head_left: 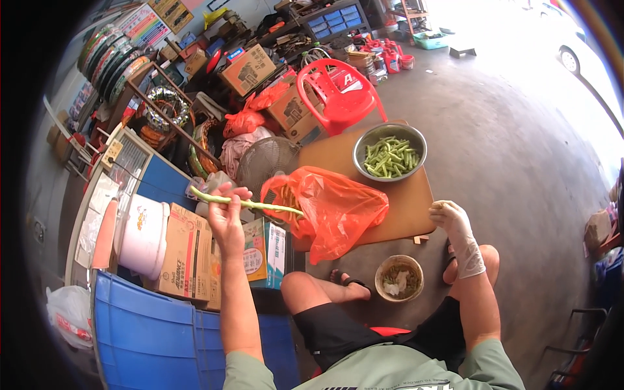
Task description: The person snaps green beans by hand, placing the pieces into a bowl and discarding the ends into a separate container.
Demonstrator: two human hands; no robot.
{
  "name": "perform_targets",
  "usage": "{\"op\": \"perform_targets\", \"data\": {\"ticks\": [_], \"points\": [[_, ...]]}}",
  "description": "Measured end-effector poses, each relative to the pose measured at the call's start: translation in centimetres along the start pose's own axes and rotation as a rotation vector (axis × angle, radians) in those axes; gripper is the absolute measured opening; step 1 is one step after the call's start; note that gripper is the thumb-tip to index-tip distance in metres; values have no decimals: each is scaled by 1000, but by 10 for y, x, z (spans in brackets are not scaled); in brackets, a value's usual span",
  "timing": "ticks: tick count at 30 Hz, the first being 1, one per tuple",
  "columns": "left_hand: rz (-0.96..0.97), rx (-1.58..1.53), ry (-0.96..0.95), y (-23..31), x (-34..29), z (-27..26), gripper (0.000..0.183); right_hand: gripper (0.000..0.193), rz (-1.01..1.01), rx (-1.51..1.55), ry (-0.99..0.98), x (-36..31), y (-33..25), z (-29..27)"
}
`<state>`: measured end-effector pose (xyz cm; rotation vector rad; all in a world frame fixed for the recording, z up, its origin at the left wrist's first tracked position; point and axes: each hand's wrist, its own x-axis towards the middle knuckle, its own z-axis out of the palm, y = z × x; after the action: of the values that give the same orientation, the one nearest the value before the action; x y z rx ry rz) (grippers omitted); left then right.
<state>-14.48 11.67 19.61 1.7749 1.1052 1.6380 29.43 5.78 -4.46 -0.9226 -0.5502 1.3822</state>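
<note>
My bare left hand (227, 224) is raised on the left with a long green bean (260, 205) between its fingers. The bean points right, its far end over the red plastic bag (344, 211); more long beans show through the bag's left side. On the right, my right hand (457, 231) wears a pale thin glove. Its fingers are bent together beside the edge of the low brown table (325, 153); whatever they may hold is too small to tell. Short bean pieces (390, 158) lie in a metal bowl (408, 134) at the table's far right.
A small bucket (419, 281) with scraps stands on the floor between my feet. Behind the table is a red plastic chair (341, 97). A fan (266, 162), cardboard boxes (185, 253) and a blue bin (143, 325) crowd the left.
</note>
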Motion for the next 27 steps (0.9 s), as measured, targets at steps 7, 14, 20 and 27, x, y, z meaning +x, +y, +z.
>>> {"op": "perform_targets", "data": {"ticks": [7,14,20,27], "points": [[68,-93,-195,65,-18,12,37,23,-14,-14,-4,-2,1,-1],[-259,-92,-690,41,-84,70,43,24,-93,-230,47,-14,-4,9],[-443,-89,-913,18,-119,95,23,24,-185,-472,-219,-66,-40,78],[-435,-112,-952,8,-129,111,18,19,-284,-840,-301,-108,-66,131]]}}
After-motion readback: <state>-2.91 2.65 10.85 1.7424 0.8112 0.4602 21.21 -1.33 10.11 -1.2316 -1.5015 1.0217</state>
